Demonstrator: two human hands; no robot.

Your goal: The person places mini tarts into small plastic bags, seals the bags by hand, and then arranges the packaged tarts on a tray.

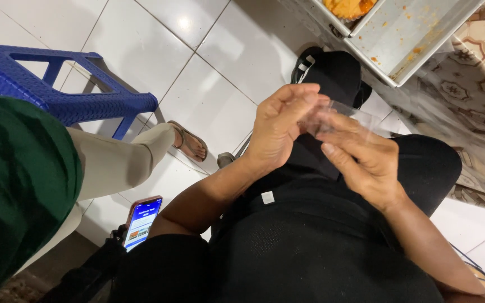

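My left hand (pixel 279 126) and my right hand (pixel 366 160) meet above my lap, both pinching a small clear plastic bag (pixel 341 115). The bag is see-through and partly blurred; its far edge sticks out to the right past my fingers. I cannot tell whether anything is inside it. Below my hands are my legs in black clothes (pixel 310 235).
A metal tray (pixel 416 33) with orange crumbs and a piece of fried food (pixel 348 7) stands at the top right on a patterned cloth (pixel 478 84). A blue plastic stool (pixel 57 84) stands left. Another person's leg and sandalled foot (pixel 189 143) are nearby. A lit phone (pixel 142 221) lies low left.
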